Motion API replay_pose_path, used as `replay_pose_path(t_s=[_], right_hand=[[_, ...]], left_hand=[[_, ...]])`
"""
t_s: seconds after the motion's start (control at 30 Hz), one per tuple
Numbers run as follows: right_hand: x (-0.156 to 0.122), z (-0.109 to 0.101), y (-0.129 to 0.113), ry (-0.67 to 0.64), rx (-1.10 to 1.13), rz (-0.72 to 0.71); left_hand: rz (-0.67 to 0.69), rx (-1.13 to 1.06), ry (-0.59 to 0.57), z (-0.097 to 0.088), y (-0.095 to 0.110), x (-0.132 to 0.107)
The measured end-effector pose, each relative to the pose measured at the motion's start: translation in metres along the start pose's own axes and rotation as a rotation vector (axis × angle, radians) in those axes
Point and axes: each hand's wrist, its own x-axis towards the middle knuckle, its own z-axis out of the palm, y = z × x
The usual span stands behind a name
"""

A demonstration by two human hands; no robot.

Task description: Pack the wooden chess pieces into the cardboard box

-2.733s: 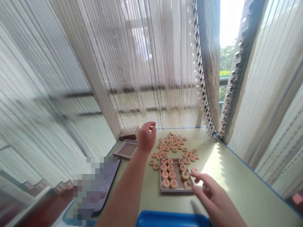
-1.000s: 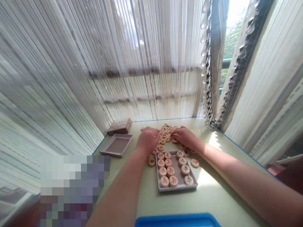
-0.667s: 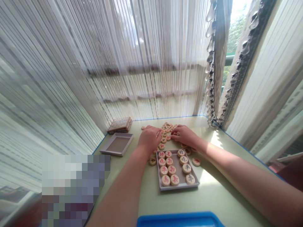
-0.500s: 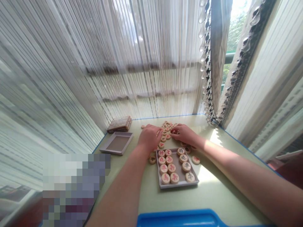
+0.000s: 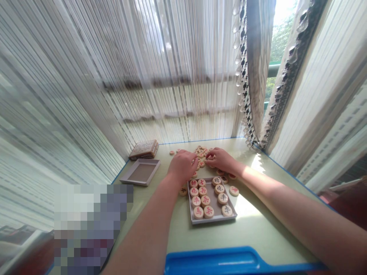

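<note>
Both my hands rest on a loose heap of round wooden chess pieces (image 5: 203, 151) at the far side of the pale green table (image 5: 258, 225). My left hand (image 5: 182, 165) lies knuckles up with fingers curled over pieces at the heap's left edge. My right hand (image 5: 220, 159) has its fingertips pinched down among the pieces. What either hand grips is hidden. Nearer to me sits a shallow grey tray (image 5: 212, 220) with several pieces laid in rows, red and black characters up. Three more pieces lie beside the tray.
An empty grey box lid (image 5: 140, 172) and a brown patterned box (image 5: 144, 149) lie at the far left. A blue tray rim (image 5: 218, 261) runs along the near edge. Striped sheer curtains (image 5: 143, 76) close in the table on three sides. A blurred dark object (image 5: 91, 225) lies near left.
My right hand came up from beside the tray to the heap. My left hand dropped from mid-air onto the pieces. Over the last second both hands only shift slightly among the heap.
</note>
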Motion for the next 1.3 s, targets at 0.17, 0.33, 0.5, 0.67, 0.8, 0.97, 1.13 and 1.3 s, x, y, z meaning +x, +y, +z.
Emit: replay_pose_path(t_s=[0.17, 0.33, 0.5, 0.67, 0.8, 0.97, 1.13, 1.3], right_hand=[[-0.011, -0.014, -0.009, 0.129, 0.053, 0.002], [-0.034, -0.051, -0.026, -0.154, 0.137, 0.004], [-0.098, -0.084, -0.052, -0.256, 0.163, -0.126], [-0.157, -0.068, -0.067, 0.006, 0.227, -0.139], [-0.17, -0.046, -0.061, 0.091, 0.301, -0.118], [-0.166, -0.037, -0.055, 0.092, 0.316, -0.135], [-0.164, -0.035, -0.055, 0.078, 0.314, -0.131], [-0.163, -0.033, -0.055, 0.078, 0.303, -0.122]], left_hand=[[0.05, -0.118, -0.007, -0.005, 0.009, 0.0], [0.025, -0.114, 0.016, -0.008, 0.006, 0.0], [-0.01, -0.047, 0.04, -0.008, -0.004, 0.0], [0.027, -0.032, 0.077, -0.017, 0.009, -0.004], [-0.034, -0.162, 0.174, -0.027, 0.031, -0.013], [-0.059, -0.273, 0.218, -0.031, 0.054, -0.041], [-0.008, -0.297, 0.22, -0.028, 0.072, -0.074], [-0.013, -0.198, 0.211, -0.025, 0.092, -0.095]])
